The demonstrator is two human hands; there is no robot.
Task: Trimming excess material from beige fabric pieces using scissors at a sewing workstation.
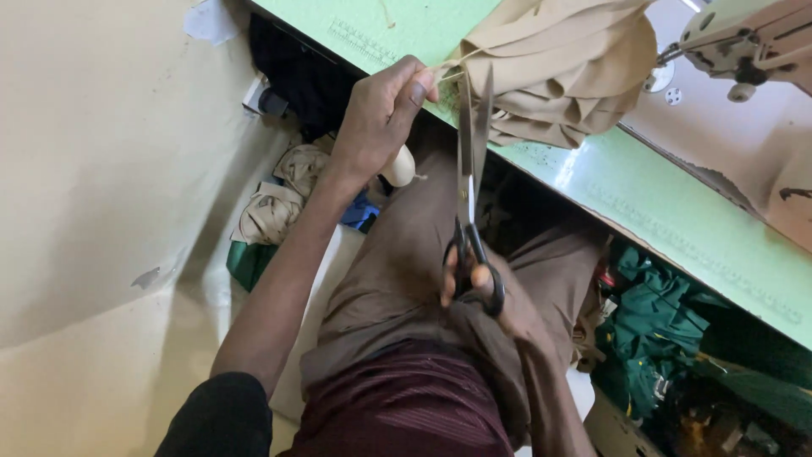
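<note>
We saw a pair of long scissors with black handles and bright steel blades standing almost upright over the person's lap, the blades slightly parted at their tips. Between the tips ran pale threads, drawn from a bunched tan cloth that lay on the edge of the bench. The left hand was raised beside the blades, its grip pinched on the threads, finger and thumb pressed together and pulling them taut toward the cloth. The right hand sat low, just above the thighs, its grip closed through the black loops of the scissors, fingers hooked inside the handles.

The bench was pale green, glossy, with a printed ruler strip along its near edge. A cream sewing machine stood at its far right corner. Below the bench, dark green fabric was heaped to the right, and tan scraps with a bit of blue lay on the floor to the left. A cream wall, scuffed in places, filled the left side.
</note>
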